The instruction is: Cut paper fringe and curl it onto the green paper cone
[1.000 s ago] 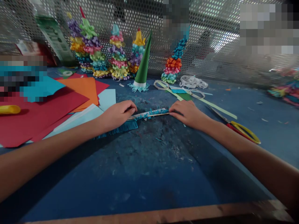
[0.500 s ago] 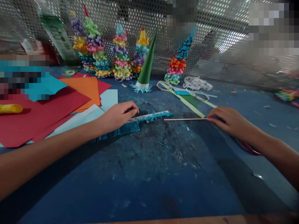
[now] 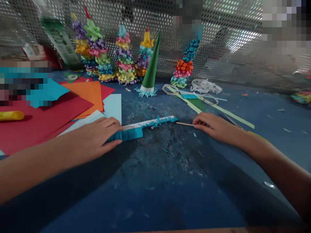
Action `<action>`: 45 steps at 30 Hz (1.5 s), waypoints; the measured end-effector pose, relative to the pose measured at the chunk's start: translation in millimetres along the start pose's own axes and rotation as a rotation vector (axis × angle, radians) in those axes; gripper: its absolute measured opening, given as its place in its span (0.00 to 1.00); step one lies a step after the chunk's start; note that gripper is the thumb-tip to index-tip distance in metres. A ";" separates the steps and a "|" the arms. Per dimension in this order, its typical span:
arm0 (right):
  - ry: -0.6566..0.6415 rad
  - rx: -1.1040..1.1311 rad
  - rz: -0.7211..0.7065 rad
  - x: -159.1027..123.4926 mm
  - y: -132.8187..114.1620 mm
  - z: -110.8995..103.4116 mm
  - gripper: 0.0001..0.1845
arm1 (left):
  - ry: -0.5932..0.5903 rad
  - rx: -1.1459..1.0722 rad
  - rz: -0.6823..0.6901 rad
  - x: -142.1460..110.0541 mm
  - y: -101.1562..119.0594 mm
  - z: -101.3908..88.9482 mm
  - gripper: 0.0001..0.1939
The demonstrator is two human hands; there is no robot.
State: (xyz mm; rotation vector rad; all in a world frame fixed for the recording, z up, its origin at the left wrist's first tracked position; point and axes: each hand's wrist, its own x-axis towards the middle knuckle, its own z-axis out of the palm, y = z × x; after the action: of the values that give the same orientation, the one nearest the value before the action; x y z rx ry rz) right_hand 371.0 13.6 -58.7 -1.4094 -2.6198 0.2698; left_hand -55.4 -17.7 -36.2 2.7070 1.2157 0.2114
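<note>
The fringed turquoise paper strip [image 3: 131,133] was pressed against the blue work table [image 3: 145,181] by the left hand [image 3: 94,137], which was laid open and palm down across the strip's left end, with nothing clenched. The strip was stretched out sideways between the two hands, well ahead of the person's body. Its cut fringe was turned toward the person, and small curled turquoise tufts were seen along a narrow white edge toward its right end. A thin wooden stick [image 3: 185,124] was pinched in the right hand [image 3: 213,126], its free tip pointed at the strip's right end and lying just beside it. Pale blue, red and orange paper sheets [image 3: 87,94] were spread beyond and to the left of the left hand. A green paper cone [image 3: 151,68] stood upright ahead of the strip, and a long pale green paper strip [image 3: 230,115] lay beyond the right hand.
</note>
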 end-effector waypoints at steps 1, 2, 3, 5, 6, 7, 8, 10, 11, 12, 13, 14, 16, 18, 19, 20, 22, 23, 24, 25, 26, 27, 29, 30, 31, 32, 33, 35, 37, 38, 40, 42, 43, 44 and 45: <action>-0.006 0.002 -0.005 -0.8 0.4 -1.6 0.12 | -0.027 -0.003 0.002 -1.0 -1.6 7.4 0.22; -0.011 0.002 -0.012 -2.2 -1.4 -3.6 0.12 | -0.039 -0.013 0.008 0.2 -2.3 14.2 0.24; -0.015 0.002 -0.020 -3.8 -5.7 -5.9 0.13 | -0.060 -0.021 0.015 3.2 -1.9 20.3 0.25; -0.012 -0.005 -0.035 -7.0 -21.7 -12.0 0.14 | -0.055 -0.032 0.034 12.3 2.7 29.5 0.26; -0.008 -0.010 -0.051 -8.2 -32.4 -15.5 0.14 | -0.044 -0.030 0.041 17.2 6.4 32.9 0.26; 0.005 -0.024 -0.073 -8.9 -43.9 -18.9 0.14 | -0.034 -0.030 0.048 21.9 10.8 35.4 0.26; 0.019 -0.040 -0.113 -8.8 -55.3 -21.8 0.14 | -0.026 -0.033 0.057 26.1 15.5 37.2 0.25; 0.014 -0.074 -0.199 -5.9 -74.3 -24.0 0.14 | -0.007 -0.056 0.096 32.9 24.4 38.9 0.23; 0.008 -0.087 -0.226 -3.1 -80.8 -22.9 0.14 | 0.006 -0.066 0.118 35.7 28.4 38.8 0.23; 0.000 -0.099 -0.240 0.6 -85.1 -20.1 0.14 | 0.026 -0.067 0.141 38.4 32.1 38.2 0.22; -0.008 -0.112 -0.244 4.8 -87.3 -15.8 0.14 | 0.050 -0.057 0.159 41.0 35.5 37.4 0.20; -0.012 -0.123 -0.245 9.2 -87.6 -10.6 0.14 | 0.075 -0.036 0.173 43.8 38.8 36.5 0.19; -0.021 -0.145 -0.249 17.2 -84.5 0.6 0.13 | 0.107 0.021 0.208 49.6 45.7 35.6 0.15; -0.025 -0.158 -0.255 21.8 -79.4 9.2 0.12 | 0.092 0.076 0.242 55.7 53.0 36.6 0.12; -0.021 -0.162 -0.257 22.5 -77.0 11.6 0.12 | 0.071 0.097 0.257 58.7 56.5 38.0 0.12; -0.014 -0.165 -0.258 22.3 -74.9 12.9 0.11 | 0.049 0.111 0.270 61.6 59.7 39.7 0.11; -0.004 -0.167 -0.258 20.2 -71.7 13.0 0.11 | 0.022 0.117 0.286 67.1 64.6 43.8 0.10; 0.000 -0.167 -0.259 19.0 -70.6 12.5 0.11 | 0.021 0.113 0.287 69.8 66.0 45.7 0.09; 0.002 -0.168 -0.258 18.1 -69.8 12.1 0.10 | 0.031 0.111 0.283 72.4 66.7 47.4 0.09; 0.001 -0.168 -0.258 17.6 -69.2 12.0 0.10 | 0.044 0.111 0.275 74.9 66.8 48.8 0.09; -0.001 -0.169 -0.257 17.4 -68.8 12.1 0.10 | 0.057 0.115 0.271 77.3 66.4 49.9 0.09; -0.005 -0.171 -0.255 17.6 -68.6 12.5 0.10 | 0.060 0.117 0.272 79.6 65.6 50.6 0.09; -0.013 -0.173 -0.251 18.4 -68.6 13.3 0.10 | 0.048 0.108 0.293 83.8 63.9 51.2 0.06; -0.016 -0.172 -0.247 18.7 -68.9 13.5 0.10 | 0.035 0.097 0.304 85.6 63.1 51.2 0.06; -0.020 -0.171 -0.242 18.7 -69.5 13.5 0.10 | 0.026 0.084 0.312 87.2 62.5 51.0 0.06; -0.021 -0.174 -0.236 18.4 -70.4 13.4 0.10 | 0.022 0.069 0.317 88.6 62.2 50.8 0.06; -0.016 -0.185 -0.233 18.0 -71.6 13.2 0.10 | 0.021 0.053 0.316 89.8 62.1 50.7 0.06; 0.010 -0.210 -0.240 16.9 -74.9 13.7 0.10 | 0.006 0.019 0.308 91.4 62.2 51.0 0.05; 0.040 -0.197 -0.274 17.1 -78.8 16.1 0.10 | -0.003 0.006 0.307 92.1 62.0 52.3 0.06; 0.050 -0.173 -0.296 18.1 -80.4 18.0 0.10 | -0.003 0.017 0.310 92.1 61.6 53.4 0.06; 0.058 -0.111 -0.326 21.7 -82.1 23.0 0.09 | 0.014 0.069 0.338 91.4 59.9 55.5 0.07; 0.064 -0.071 -0.335 27.0 -81.0 27.7 0.09 | 0.029 0.142 0.393 90.3 57.8 56.9 0.09; 0.066 -0.053 -0.338 29.7 -79.5 29.5 0.10 | 0.032 0.176 0.422 89.6 56.7 57.1 0.09; 0.070 -0.034 -0.348 32.2 -77.6 30.9 0.10 | 0.036 0.205 0.450 89.1 55.7 57.0 0.10; 0.075 -0.018 -0.365 34.5 -75.4 31.8 0.11 | 0.037 0.225 0.472 88.7 54.8 56.7 0.11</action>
State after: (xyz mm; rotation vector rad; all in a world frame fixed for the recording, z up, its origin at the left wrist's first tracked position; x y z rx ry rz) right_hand 284.2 -1.1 -70.5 -0.8989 -2.7530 0.1430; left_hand 54.0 7.7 -74.7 3.1646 0.6184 0.1909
